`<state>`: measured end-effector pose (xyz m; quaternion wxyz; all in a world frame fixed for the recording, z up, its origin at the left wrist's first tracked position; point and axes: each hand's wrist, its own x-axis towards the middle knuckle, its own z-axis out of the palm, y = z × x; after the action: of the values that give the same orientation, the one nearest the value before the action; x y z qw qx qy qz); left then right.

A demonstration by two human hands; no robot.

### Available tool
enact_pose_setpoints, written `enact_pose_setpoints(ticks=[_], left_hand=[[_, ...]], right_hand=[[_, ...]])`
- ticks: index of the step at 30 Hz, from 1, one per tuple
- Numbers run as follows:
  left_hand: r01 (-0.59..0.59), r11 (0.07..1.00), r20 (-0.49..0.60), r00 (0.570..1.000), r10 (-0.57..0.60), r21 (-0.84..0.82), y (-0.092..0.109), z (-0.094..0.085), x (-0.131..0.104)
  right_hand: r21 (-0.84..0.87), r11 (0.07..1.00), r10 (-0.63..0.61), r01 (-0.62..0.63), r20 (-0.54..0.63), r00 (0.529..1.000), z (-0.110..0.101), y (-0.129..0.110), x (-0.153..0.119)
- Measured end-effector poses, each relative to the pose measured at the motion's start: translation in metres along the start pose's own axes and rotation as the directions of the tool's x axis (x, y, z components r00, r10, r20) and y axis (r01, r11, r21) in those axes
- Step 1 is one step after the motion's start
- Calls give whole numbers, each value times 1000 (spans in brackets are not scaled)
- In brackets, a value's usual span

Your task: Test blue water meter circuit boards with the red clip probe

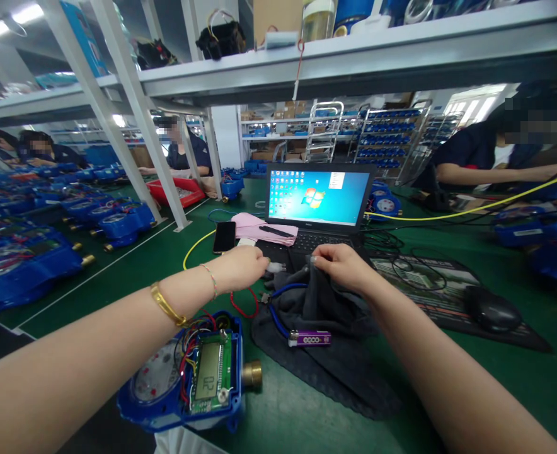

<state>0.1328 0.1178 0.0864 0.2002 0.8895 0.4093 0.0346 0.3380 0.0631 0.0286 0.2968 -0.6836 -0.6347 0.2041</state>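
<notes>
1. My left hand (pixel 241 267), curled closed, seems to pinch a whitish piece (pixel 275 267) beyond the blue meter (pixel 203 378).
2. My right hand (pixel 343 265) pinches dark cloth (pixel 316 372) before the laptop (pixel 317 194).
3. I judge this step as handling cloth and piece; the next move calls for steady fingertips.

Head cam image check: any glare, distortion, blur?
Head view: long white ceiling tube light and bright window panes look blown out; head view: bare left forearm and bare right forearm stretch toward the lower corners; head view: small translucent piece at left hand too soft to identify.
</notes>
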Motion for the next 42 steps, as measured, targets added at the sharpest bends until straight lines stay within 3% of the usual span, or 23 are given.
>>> enact_pose_setpoints(ticks=[4, 7, 9, 11, 13, 16, 19, 23, 28, 31, 34, 37, 42], left_hand=[[-37, 999, 41, 998, 37, 15, -8, -17, -16], [-101, 993, 21, 995, 100, 68, -4, -22, -29], [-163, 977, 9, 986, 164, 135, 1, -22, -35], [-249, 948, 23, 968, 249, 197, 6, -19, -40], [-332, 907, 33, 942, 335, 258, 12, -15, -44], [-368, 871, -3, 921, 390, 325, 17, -11, -52], [-325, 904, -144, 916, 374, 277, 12, -11, -72], [-314, 941, -273, 901, 338, 130, -15, -4, -116], [-196, 964, -313, 918, 244, 179, -56, 38, -161], [-123, 976, -329, 927, 178, 181, -64, 63, -172], [-124, 976, -385, 904, 185, 178, -64, 78, -177], [-141, 972, -451, 867, 214, 189, -62, 86, -180], [-151, 969, -465, 856, 227, 195, -64, 88, -178]], right_hand=[[-255, 964, 104, -74, 105, 989, -18, -5, -5], [-327, 944, 8, -45, -114, 994, -20, -23, -16], [-110, 991, -92, 77, -141, 986, -14, -38, -25], [220, 964, -153, 146, 15, 988, -4, -51, -33], [441, 895, -184, 72, 217, 959, 6, -61, -41], [536, 842, -176, -66, 389, 904, 16, -67, -46], [583, 804, -189, -119, 441, 877, 17, -65, -48], [672, 732, -217, -113, 387, 896, 19, -67, -56], [663, 748, -241, 30, 230, 943, 39, -92, -79], [609, 787, -259, 98, 182, 949, 54, -109, -89], [524, 832, -306, 182, 161, 938, 65, -120, -95], [410, 869, -370, 277, 166, 914, 71, -123, -99], [238, 877, -457, 417, 146, 878, 78, -120, -107]])
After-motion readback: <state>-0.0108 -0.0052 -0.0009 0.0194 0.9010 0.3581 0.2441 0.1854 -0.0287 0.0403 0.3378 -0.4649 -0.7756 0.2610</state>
